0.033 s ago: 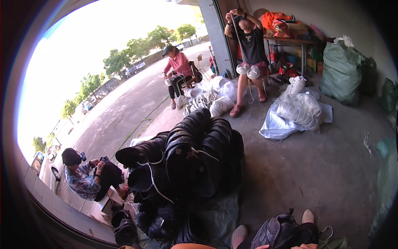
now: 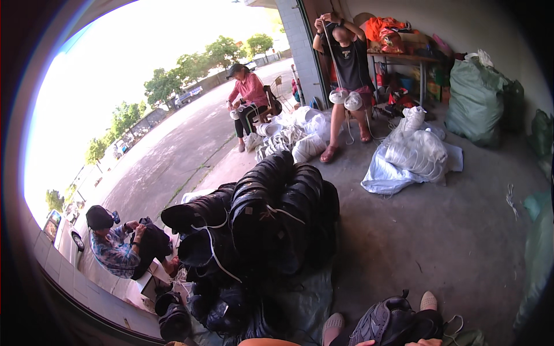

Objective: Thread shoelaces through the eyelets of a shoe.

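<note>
Across my lap lies a dark grey piece with paler stripes, which resembles a sneaker, with black cloth beside it. At the lower edge, a sliver of my left hand shows against the striped piece. My right hand is by the black cloth, also mostly cut off by the edge. What either hand's fingers hold is hidden. A thin pale cord loops to the right of the cloth. My feet in beige woven shoes stand on either side.
Stacked black cup-shaped pieces with white cords rise ahead on a dark sheet. Three people sit working: left, back and far centre. White bundles and green sacks stand farther right.
</note>
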Available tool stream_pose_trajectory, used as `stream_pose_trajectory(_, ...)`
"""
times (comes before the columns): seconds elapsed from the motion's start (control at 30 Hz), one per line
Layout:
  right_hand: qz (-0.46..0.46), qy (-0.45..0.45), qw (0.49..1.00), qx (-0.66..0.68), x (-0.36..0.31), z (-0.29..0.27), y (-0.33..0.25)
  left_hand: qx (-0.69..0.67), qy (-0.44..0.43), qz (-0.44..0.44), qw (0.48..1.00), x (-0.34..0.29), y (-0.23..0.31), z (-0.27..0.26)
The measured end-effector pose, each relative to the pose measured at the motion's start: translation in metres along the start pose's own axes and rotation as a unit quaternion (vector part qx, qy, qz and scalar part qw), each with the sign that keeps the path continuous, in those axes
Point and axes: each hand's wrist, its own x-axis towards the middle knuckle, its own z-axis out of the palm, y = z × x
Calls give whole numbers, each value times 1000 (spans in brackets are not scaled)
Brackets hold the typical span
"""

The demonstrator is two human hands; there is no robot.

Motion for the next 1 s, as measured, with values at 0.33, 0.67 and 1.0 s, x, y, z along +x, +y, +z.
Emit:
stream_pose_trajectory(0.33, 1, 5, 1000, -16, -1, 1, -3, -3, -4, -3, 1000, -1, 2, 0)
stream_pose_trajectory(0.67, -15, 2, 999, -36, -5, 5, -4, 2, 14, 1, 1000, 1, 6, -1)
stream_pose_trajectory(1.0, 16, 24, 999, -29, -1, 0, -18, 13, 20, 4, 1000, 3, 14, -4)
